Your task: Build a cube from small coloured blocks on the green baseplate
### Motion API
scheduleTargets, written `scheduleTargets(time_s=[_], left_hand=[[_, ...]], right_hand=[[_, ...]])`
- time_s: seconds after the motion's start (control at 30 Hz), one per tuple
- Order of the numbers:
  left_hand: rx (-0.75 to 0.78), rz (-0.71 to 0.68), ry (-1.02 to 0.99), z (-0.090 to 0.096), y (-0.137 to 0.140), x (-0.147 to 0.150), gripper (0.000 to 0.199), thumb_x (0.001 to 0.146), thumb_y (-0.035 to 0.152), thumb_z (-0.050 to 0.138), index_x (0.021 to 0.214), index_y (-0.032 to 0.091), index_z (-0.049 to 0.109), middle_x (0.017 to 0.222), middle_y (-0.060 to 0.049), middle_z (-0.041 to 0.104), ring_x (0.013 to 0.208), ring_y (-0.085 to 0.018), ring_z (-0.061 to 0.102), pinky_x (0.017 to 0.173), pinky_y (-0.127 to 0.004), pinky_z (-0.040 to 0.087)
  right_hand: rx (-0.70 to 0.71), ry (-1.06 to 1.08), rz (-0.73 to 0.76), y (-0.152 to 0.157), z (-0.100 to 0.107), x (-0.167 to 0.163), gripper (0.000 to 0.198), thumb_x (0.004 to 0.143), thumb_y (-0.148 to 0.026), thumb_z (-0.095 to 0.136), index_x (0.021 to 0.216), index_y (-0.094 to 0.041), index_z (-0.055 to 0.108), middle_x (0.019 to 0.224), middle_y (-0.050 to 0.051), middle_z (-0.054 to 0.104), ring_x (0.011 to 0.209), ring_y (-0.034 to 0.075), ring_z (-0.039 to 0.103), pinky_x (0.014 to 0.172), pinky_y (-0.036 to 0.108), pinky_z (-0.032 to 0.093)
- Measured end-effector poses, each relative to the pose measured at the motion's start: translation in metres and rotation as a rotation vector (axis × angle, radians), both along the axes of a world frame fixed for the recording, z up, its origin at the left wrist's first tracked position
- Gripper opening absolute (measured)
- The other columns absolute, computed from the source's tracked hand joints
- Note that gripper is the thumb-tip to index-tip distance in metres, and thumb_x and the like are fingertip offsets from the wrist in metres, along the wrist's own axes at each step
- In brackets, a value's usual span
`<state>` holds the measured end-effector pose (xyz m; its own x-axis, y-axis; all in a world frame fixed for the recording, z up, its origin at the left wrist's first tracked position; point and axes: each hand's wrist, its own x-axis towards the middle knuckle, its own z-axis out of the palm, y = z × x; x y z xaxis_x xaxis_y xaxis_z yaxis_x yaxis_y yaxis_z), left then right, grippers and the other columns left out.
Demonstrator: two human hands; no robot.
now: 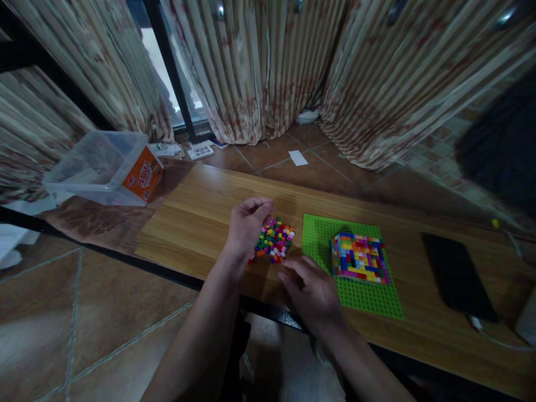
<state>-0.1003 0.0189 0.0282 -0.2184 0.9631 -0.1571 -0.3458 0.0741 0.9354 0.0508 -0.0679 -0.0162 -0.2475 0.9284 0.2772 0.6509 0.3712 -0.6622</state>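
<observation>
A loose pile of small coloured toy bricks (pixel 276 240) lies on the wooden table. My left hand (pixel 248 223) is over the pile's left edge, thumb and fingers pinched together; whatever they may hold is too small to make out. Low at the pile's near right side is my right hand (pixel 314 293), its thumb and forefinger apart with nothing visible between them. To the right, a green studded baseplate (pixel 316 234) carries a box-like block built of many-coloured bricks (pixel 360 257). A dark gap shows in the block's top. Neither hand touches the block.
A black phone (pixel 458 276) with a white cable lies on the table's right part. Beyond the table's left end stands a clear plastic bin (pixel 100 167) with an orange label. Papers (pixel 201 151) lie on the tiled floor before striped curtains (pixel 259 72).
</observation>
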Motion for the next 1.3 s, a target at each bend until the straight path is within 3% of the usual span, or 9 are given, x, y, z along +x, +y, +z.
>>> scheduleTargets(time_s=[0.33, 0.6, 1.1, 1.3], left_hand=[[0.01, -0.01, -0.034, 0.001, -0.002, -0.009, 0.009, 0.069, 0.019, 0.072, 0.076, 0.015, 0.07, 0.074, 0.0, 0.068, 0.056, -0.006, 0.056, 0.059, -0.02, 0.045], [0.014, 0.006, -0.046, 0.0, -0.002, -0.013, 0.008, 0.071, 0.02, 0.07, 0.077, 0.016, 0.069, 0.073, 0.0, 0.067, 0.058, -0.007, 0.055, 0.061, -0.021, 0.045], [0.002, 0.013, -0.019, 0.002, -0.004, -0.028, 0.015, 0.068, 0.024, 0.074, 0.079, 0.015, 0.071, 0.075, -0.001, 0.069, 0.058, -0.008, 0.056, 0.061, -0.021, 0.045], [0.001, 0.014, -0.017, 0.002, -0.003, -0.026, 0.015, 0.066, 0.023, 0.074, 0.079, 0.015, 0.071, 0.074, -0.001, 0.068, 0.059, -0.008, 0.056, 0.06, -0.021, 0.044]], right_hand=[[0.019, -0.076, -0.184, 0.012, -0.007, -0.011, 0.022, 0.089, -0.025, 0.059, 0.108, -0.019, 0.068, 0.096, 0.005, 0.07, 0.087, 0.021, 0.067, 0.078, 0.034, 0.053], [0.257, -0.099, 0.011, 0.018, -0.009, -0.036, 0.017, 0.093, -0.023, 0.057, 0.098, -0.02, 0.073, 0.103, 0.009, 0.062, 0.093, 0.022, 0.058, 0.084, 0.035, 0.05], [0.19, -0.236, 0.004, 0.027, -0.011, -0.046, 0.013, 0.093, -0.018, 0.055, 0.086, -0.016, 0.066, 0.098, 0.01, 0.061, 0.09, 0.025, 0.051, 0.086, 0.04, 0.046], [0.204, -0.25, 0.001, 0.025, -0.013, -0.048, 0.009, 0.09, -0.018, 0.059, 0.09, -0.017, 0.068, 0.102, 0.011, 0.061, 0.095, 0.026, 0.051, 0.089, 0.04, 0.046]])
